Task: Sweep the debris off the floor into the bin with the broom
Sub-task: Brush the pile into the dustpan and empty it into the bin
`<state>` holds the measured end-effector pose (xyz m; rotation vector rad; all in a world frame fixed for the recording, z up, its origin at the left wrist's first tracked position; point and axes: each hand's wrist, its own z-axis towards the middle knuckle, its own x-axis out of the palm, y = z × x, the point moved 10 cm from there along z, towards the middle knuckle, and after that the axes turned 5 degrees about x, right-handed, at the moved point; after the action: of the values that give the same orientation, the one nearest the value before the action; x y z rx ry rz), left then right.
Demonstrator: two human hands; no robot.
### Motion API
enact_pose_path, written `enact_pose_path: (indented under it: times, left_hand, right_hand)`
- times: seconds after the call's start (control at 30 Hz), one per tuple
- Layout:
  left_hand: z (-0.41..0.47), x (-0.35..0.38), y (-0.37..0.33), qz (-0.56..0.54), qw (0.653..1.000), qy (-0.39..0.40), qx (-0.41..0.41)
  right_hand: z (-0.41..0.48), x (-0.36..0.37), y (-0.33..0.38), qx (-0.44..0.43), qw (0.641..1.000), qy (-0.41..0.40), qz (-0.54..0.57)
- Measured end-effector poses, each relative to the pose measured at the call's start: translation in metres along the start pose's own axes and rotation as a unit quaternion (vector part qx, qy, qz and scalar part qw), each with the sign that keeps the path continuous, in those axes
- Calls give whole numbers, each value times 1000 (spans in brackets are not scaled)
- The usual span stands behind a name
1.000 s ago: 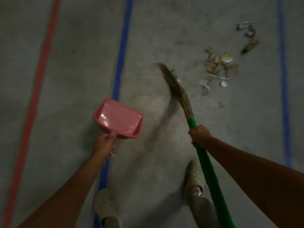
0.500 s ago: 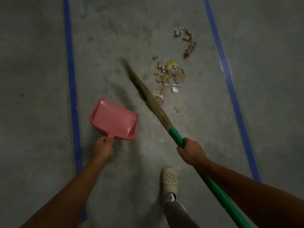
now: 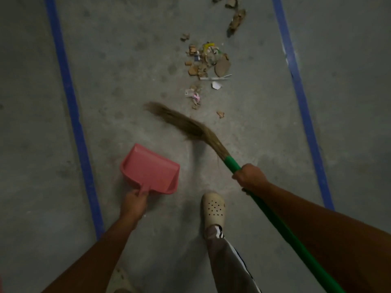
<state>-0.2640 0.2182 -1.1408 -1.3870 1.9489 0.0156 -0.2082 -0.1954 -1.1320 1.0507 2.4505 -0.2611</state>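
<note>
Concrete floor (image 3: 131,85) between blue tape lines (image 3: 69,98) held the debris (image 3: 208,60), unswept; your right hand (image 3: 250,178) curled round the broom (image 3: 213,140), your left hand (image 3: 134,205) gripped the empty dustpan (image 3: 150,169)

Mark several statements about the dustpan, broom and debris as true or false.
1. The left hand grips the pink plastic dustpan by its handle. True.
2. The scattered paper and cardboard debris lies inside the dustpan. False: it lies on the grey concrete floor.
3. The right hand holds the green-handled straw broom. True.
4. The broom's bristles rest inside the dustpan. False: they are outside it, short of the debris.
5. The debris lies between two blue tape lines. True.
</note>
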Motion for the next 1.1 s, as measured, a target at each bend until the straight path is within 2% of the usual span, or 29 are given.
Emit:
enact_pose_path:
  times: [0.1, 0.27, 0.43, 0.57, 0.63, 0.77, 0.93, 1.1]
  left_hand:
    - [11, 2, -48, -31, 999, -2, 25]
    - [29, -5, -125, -65, 995, -1, 75]
    - [46, -8, -168, -68, 992, 4, 105]
    - [69, 3, -160, -67, 993, 21, 94]
    - [82, 9, -144, -66, 993, 44, 82]
    - [109, 2, -136, -35, 990, 101, 94]
    - [135, -49, -169, -4, 982, 135, 132]
    - [153, -96, -214, 52, 969, 170, 174]
  right_hand:
    - [4, -37, 15, -45, 995, -77, -36]
    - [-11, -76, 24, -97, 985, -142, 12]
    - [-30, -75, 10, -122, 980, -153, -16]
    - [-18, -36, -4, -81, 983, -106, -123]
    - [-7, -23, -3, -48, 985, -92, -134]
    - [4, -24, 19, 15, 991, -118, -54]
    - [-35, -31, 84, 11, 984, -177, -6]
    - [-89, -21, 125, 38, 979, -180, 88]
